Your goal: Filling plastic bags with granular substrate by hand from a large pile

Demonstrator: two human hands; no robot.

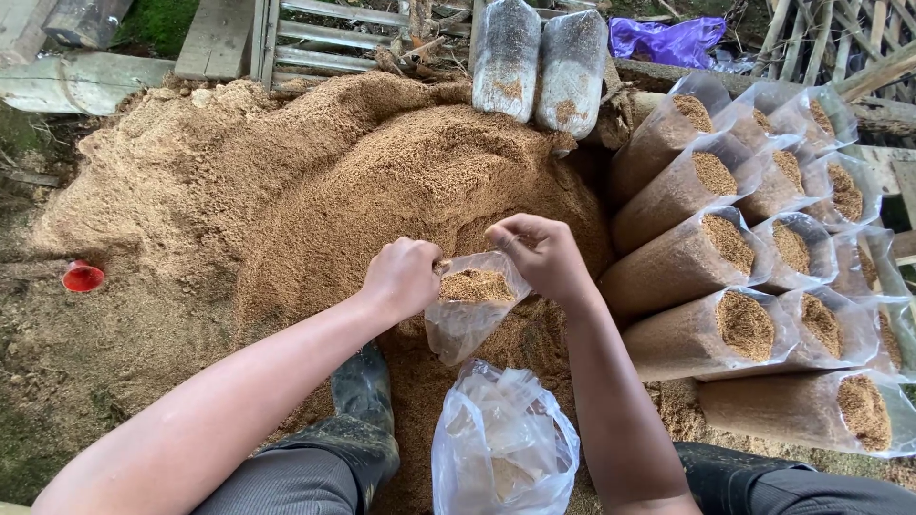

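The left hand (403,277) and right hand (539,253) are each closed on the rim of a small clear bag (469,305), pinching it at nine and three o'clock. Part-filled with sawdust, the bag hangs between them, mouth up and long axis vertical, over the sawdust heap (315,191). Filled bags (725,324) lie stacked at three o'clock, nearer the right hand.

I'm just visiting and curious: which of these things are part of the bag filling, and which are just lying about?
In use:
left hand and right hand, holding open the small clear bag
sawdust heap
filled bags stacked at the right
bundle of empty bags

Lying about:
red cup
purple plastic sheet
wooden pallet
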